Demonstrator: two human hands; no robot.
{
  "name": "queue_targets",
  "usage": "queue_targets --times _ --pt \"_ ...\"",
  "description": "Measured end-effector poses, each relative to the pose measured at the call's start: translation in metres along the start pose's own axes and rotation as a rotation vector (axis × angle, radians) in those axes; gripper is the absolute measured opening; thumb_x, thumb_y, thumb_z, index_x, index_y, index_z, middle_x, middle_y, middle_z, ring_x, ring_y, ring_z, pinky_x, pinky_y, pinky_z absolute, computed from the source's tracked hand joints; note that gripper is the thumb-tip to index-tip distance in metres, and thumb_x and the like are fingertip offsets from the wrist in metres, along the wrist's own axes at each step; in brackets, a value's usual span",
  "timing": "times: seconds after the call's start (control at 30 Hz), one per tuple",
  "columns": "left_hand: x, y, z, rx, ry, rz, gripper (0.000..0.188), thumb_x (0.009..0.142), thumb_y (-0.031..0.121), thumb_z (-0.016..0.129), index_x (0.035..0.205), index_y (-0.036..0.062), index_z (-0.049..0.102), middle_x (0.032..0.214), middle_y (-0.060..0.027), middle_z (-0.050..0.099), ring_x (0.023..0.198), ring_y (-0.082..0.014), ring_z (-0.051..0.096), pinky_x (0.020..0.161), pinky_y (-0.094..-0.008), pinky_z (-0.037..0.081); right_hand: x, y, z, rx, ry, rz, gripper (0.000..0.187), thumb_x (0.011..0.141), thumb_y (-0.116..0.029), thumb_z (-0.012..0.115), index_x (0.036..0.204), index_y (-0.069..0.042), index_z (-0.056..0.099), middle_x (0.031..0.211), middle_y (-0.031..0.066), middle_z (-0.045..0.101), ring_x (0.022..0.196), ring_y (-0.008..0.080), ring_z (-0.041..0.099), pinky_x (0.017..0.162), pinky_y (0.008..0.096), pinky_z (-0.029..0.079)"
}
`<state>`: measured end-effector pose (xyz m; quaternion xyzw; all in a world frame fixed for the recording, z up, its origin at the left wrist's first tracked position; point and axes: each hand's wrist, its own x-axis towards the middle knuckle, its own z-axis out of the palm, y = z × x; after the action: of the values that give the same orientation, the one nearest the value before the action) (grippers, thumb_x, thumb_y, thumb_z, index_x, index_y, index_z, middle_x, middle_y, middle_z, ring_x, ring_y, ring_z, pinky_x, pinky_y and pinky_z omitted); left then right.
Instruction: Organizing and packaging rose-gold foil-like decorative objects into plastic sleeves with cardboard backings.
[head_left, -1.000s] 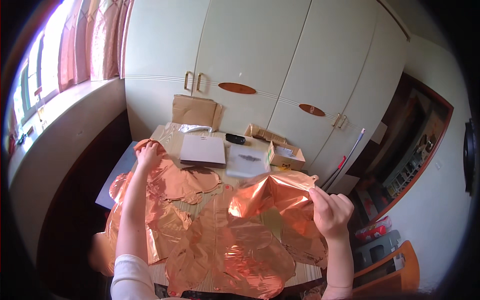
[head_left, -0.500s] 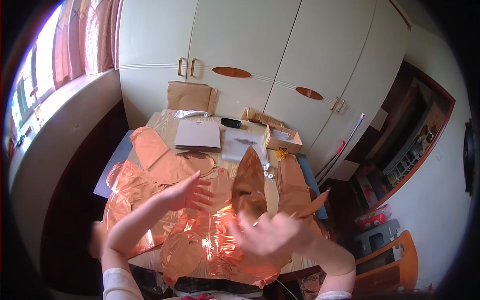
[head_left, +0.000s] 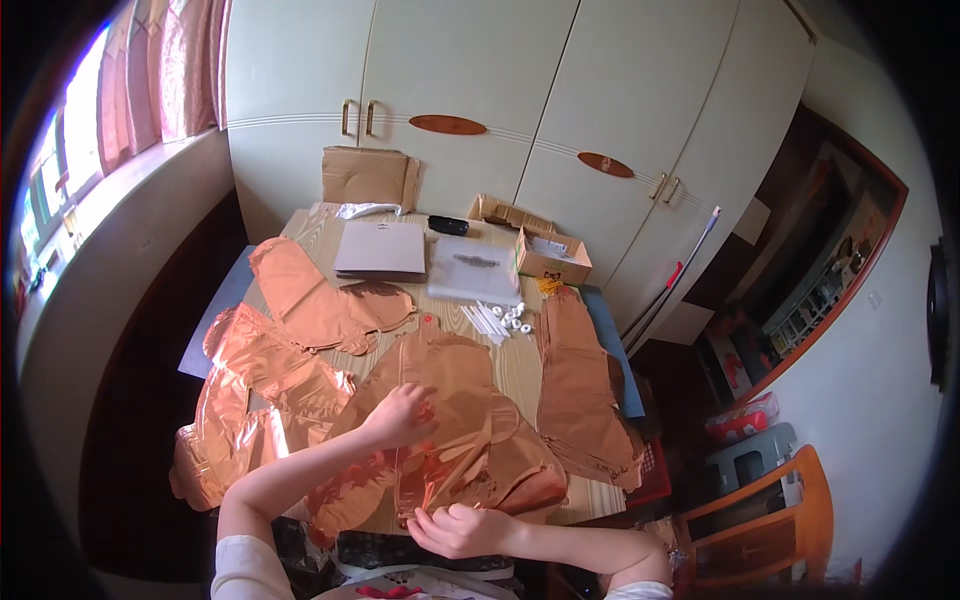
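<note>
A flat copper-coloured foil balloon (head_left: pixel 450 365) lies unfolded across the middle of the table, creased and shiny towards its near edge. My right hand (head_left: pixel 462 531) pinches that near edge between bent fingers, close to the table's front. Above the balloon's middle is my left hand (head_left: pixel 400 414), its fingers turned down and blurred, so their grip is unclear. On the left lie a crinkled foil balloon (head_left: pixel 275 375) and, behind it, a smoother foil piece (head_left: pixel 310 295). A folded foil balloon (head_left: pixel 580 370) rests along the right side.
White straws (head_left: pixel 485 322) and small white rings (head_left: pixel 515 318) lie beyond the balloon. Farther back are a flat grey-white box (head_left: pixel 380 250), a clear plastic bag (head_left: pixel 470 275), a black object (head_left: pixel 448 225) and an open carton (head_left: pixel 552 260). A wooden chair (head_left: pixel 800 510) stands at right.
The middle balloon's raised parts now lie flat, uncovering the straws. My right hand has moved down and left to the balloon's near edge. My left hand has lowered slightly, its fingers less spread.
</note>
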<state>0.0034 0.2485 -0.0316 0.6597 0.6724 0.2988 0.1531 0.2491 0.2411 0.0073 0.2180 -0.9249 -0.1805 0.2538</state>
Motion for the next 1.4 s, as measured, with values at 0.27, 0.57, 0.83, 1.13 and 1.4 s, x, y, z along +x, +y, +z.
queue_targets --times 0.27,0.57,0.83,1.13,1.4 --pt "-0.017 0.002 0.014 0.472 -0.230 0.267 0.076 0.088 0.066 0.047 0.146 0.0175 0.041 0.151 -0.0159 0.037 0.142 -0.0405 0.028 0.113 -0.0599 0.020 0.005 -0.034 -0.010 0.140 -0.324 0.278 0.039 0.085 -0.028 0.058 0.120 -0.014 0.063 0.111 0.0052 0.067 0.068 0.0103 0.059 0.052 0.0213 0.041" --pt "-0.025 -0.001 0.012 0.502 -0.153 0.197 0.077 0.086 0.068 0.047 0.145 0.0184 0.043 0.152 -0.0166 0.035 0.142 -0.0423 0.026 0.110 -0.0678 0.018 -0.018 0.039 -0.018 0.818 -0.373 0.594 0.032 0.089 -0.031 0.061 0.115 -0.013 0.063 0.111 0.0069 0.068 0.095 0.0251 0.067 0.081 0.0381 0.054" --pt "-0.022 -0.007 0.013 0.426 -0.154 0.259 0.083 0.085 0.066 0.053 0.142 0.0070 0.043 0.150 -0.0178 0.036 0.144 -0.0359 0.026 0.111 -0.0656 0.017 -0.104 0.097 0.086 0.427 -0.098 0.895 0.038 0.090 -0.032 0.064 0.122 -0.013 0.062 0.133 0.0068 0.059 0.127 0.0270 0.051 0.109 0.0491 0.034" --pt "-0.025 -0.007 0.013 0.445 -0.112 0.260 0.078 0.086 0.066 0.051 0.135 0.0054 0.050 0.148 -0.0161 0.041 0.141 -0.0334 0.032 0.112 -0.0645 0.019 -0.102 0.092 0.088 0.414 -0.103 0.948 0.034 0.089 -0.029 0.063 0.120 -0.015 0.064 0.127 0.0051 0.062 0.123 0.0249 0.054 0.109 0.0545 0.031" --pt "-0.024 -0.008 0.012 0.440 -0.119 0.279 0.074 0.084 0.065 0.056 0.139 0.0153 0.049 0.147 -0.0175 0.041 0.141 -0.0365 0.031 0.109 -0.0677 0.020 -0.102 0.093 0.089 0.365 -0.094 0.914 0.032 0.089 -0.027 0.062 0.118 -0.017 0.068 0.124 0.0023 0.064 0.113 0.0226 0.058 0.106 0.0573 0.033"
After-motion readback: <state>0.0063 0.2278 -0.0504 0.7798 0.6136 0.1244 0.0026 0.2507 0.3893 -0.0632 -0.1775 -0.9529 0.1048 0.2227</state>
